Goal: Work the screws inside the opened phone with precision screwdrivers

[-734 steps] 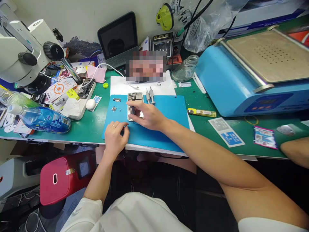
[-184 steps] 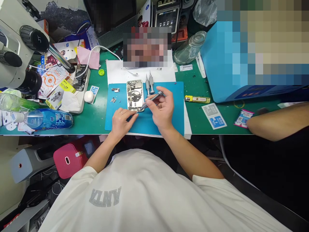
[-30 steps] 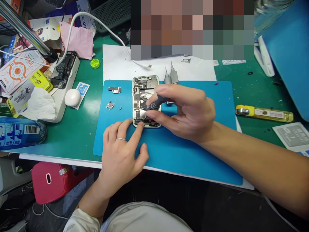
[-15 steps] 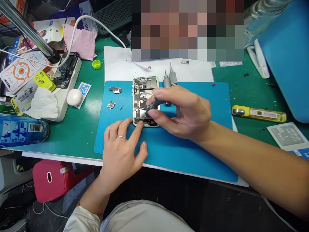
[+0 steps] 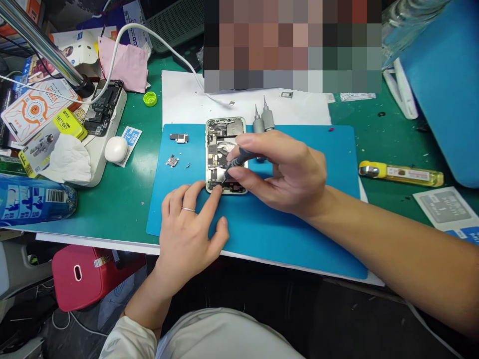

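An opened phone [image 5: 235, 128] lies on a blue mat [image 5: 299, 234], its inner boards and parts bare. My left hand [image 5: 190, 234] rests palm down, fingers apart, with the index fingertip on the phone's lower edge. Over the phone's right side, my right hand [image 5: 288, 172] pinches dark grey tweezers [image 5: 239, 157] between thumb and fingers. Their tip points down and left into the lower part of the phone; exactly what it touches is too small to tell. Two grey screwdrivers [image 5: 264, 121] lie behind my right hand, partly hidden. Left of the phone are small metal parts [image 5: 172, 160] and a bracket [image 5: 179, 138].
A white sheet [image 5: 183, 94] lies beyond the mat. On the left are a white earbud case [image 5: 116, 149], a green cap [image 5: 149, 99], and a blue bottle [image 5: 37, 199]. A yellow cutter [image 5: 402, 174] lies right of the mat. A white cable [image 5: 149, 32] arches over the back left.
Both hands keep almost the same place, and the tweezers stay over the lower part of the phone. The whole view shifts very slightly.
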### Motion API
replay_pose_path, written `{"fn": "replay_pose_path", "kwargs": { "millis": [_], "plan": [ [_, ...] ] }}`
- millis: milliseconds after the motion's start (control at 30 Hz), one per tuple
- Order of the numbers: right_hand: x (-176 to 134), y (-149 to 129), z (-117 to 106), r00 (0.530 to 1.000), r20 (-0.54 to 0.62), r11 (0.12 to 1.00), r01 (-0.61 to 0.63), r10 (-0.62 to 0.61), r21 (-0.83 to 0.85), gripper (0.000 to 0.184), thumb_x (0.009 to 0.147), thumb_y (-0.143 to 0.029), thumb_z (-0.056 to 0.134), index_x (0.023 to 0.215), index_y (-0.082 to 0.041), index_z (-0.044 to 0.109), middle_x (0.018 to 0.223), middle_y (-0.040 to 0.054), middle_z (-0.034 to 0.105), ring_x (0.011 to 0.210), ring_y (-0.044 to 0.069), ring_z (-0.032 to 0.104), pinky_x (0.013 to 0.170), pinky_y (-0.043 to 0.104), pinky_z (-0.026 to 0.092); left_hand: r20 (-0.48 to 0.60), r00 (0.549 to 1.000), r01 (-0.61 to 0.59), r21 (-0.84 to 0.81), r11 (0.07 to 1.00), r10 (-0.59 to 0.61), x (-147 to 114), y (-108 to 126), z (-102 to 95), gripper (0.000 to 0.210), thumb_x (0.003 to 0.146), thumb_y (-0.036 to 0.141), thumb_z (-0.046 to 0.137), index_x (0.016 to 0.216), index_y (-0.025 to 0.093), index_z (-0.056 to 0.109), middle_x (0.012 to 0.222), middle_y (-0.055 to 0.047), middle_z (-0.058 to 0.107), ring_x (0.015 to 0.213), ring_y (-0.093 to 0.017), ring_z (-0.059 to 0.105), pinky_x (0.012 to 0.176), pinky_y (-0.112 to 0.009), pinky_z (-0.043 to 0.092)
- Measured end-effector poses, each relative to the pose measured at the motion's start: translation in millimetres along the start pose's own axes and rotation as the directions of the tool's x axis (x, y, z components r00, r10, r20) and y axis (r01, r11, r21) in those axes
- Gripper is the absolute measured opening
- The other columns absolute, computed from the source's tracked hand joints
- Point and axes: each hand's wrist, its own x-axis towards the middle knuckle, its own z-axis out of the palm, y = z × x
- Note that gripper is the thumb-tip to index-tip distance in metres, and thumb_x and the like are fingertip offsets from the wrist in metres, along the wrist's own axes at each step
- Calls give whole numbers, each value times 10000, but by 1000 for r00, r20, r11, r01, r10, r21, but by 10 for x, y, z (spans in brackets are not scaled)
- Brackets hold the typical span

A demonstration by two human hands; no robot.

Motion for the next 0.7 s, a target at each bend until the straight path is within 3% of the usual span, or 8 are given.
{"fn": "replay_pose_path", "kwargs": {
  "millis": [233, 433, 700],
  "plan": [
    [-40, 39, -16, 998, 37, 998, -60, 59, 24, 569, 945, -187, 733, 1450, -359, 538, 1230, -13, 777, 897, 140, 781, 757, 272, 690, 3, 1000, -6, -6, 1000, 6, 7, -5, -4, 463, 994, 319, 596, 1436, 188, 643, 1441, -154, 611, 1315, -341, 518, 1140, -486, 374],
    [-6, 2, -24, 999, 36, 1000, -3, 3, -5, 670, 944, -143, 699, 1545, -305, 451, 1170, 26, 798, 888, 182, 807, 668, 306, 706, -6, 1000, -8, -8, 1000, 8, 7, -2, 4, 457, 997, 311, 590, 1433, 186, 646, 1440, -154, 614, 1316, -341, 513, 1133, -485, 379],
    [23, 33, -20, 997, 8, 996, 83, -82, -28, 688, 924, -123, 691, 1551, -317, 485, 1119, 26, 811, 857, 198, 783, 727, 343, 688, 5, 1000, 0, -10, 1000, 0, 7, 3, 1, 464, 992, 312, 595, 1437, 190, 641, 1442, -154, 612, 1312, -345, 516, 1129, -496, 387]
  ]
}}
